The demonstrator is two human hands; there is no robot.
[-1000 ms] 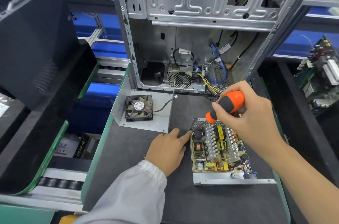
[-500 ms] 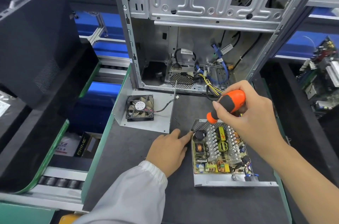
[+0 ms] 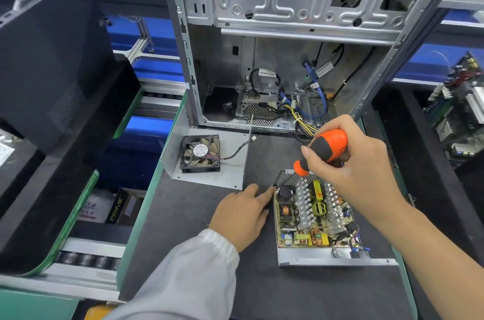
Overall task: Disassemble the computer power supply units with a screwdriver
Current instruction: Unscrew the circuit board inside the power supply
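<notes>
An opened power supply unit (image 3: 314, 217) lies on the black mat, its circuit board, heat sinks and coils exposed. My right hand (image 3: 358, 162) grips the orange and black screwdriver (image 3: 324, 148), whose tip points down-left to the board's far left corner. My left hand (image 3: 242, 215) rests on the mat beside the unit, index finger stretched out to that same corner next to the tip. The detached metal cover with a black fan (image 3: 200, 153) lies to the left.
An open silver computer case (image 3: 288, 44) with loose cables stands behind the mat. A black side panel (image 3: 52, 58) leans at the left over a roller conveyor. Circuit boards (image 3: 458, 110) are stacked at the right. A box marked PRIME (image 3: 123, 205) sits below left.
The scene is almost unchanged. My right hand holding the screwdriver has shifted slightly while its tip stays at the board's corner. The left hand has stayed in place.
</notes>
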